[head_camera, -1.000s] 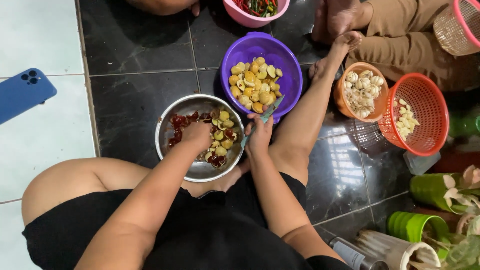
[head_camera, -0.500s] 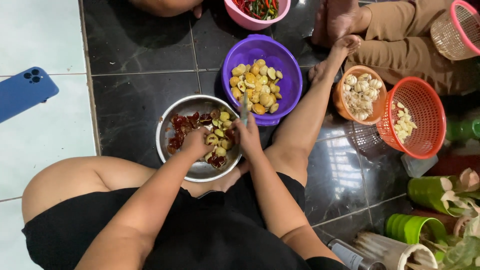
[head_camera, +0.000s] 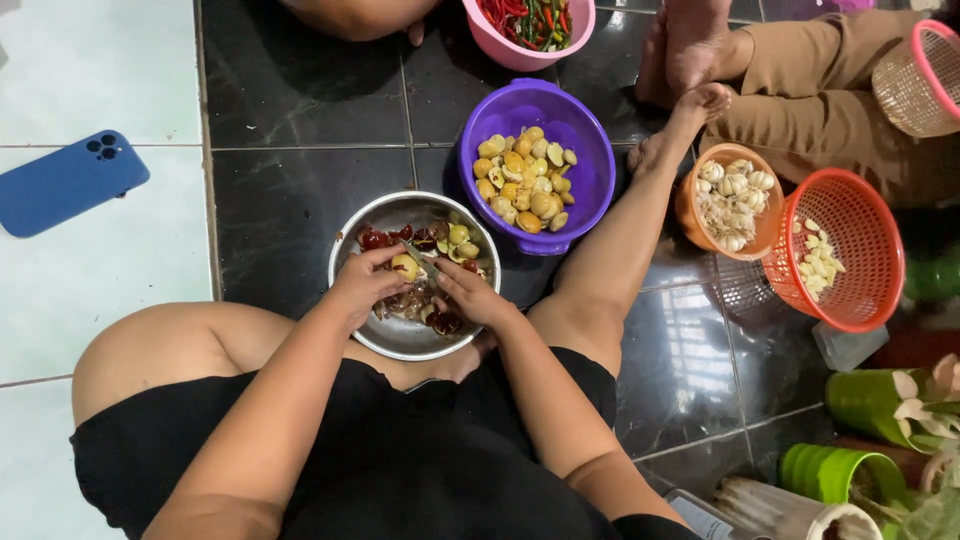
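Both hands have drawn together over the steel bowl (head_camera: 412, 340) on the dark floor, the left hand (head_camera: 365, 285) pinching a pale shallot (head_camera: 405, 266) while the right hand (head_camera: 470, 295) grips a small knife (head_camera: 420, 258), apparently mid-peel; next comes a careful, shallow cut.

There are two hands, the left hand (head_camera: 365, 285) and the right hand (head_camera: 470, 297), one metal bowl (head_camera: 400, 335), one purple bowl (head_camera: 590, 170), one pink bowl (head_camera: 520, 52), one orange bowl (head_camera: 690, 205), one red basket (head_camera: 860, 290), and one blue phone (head_camera: 68, 182).
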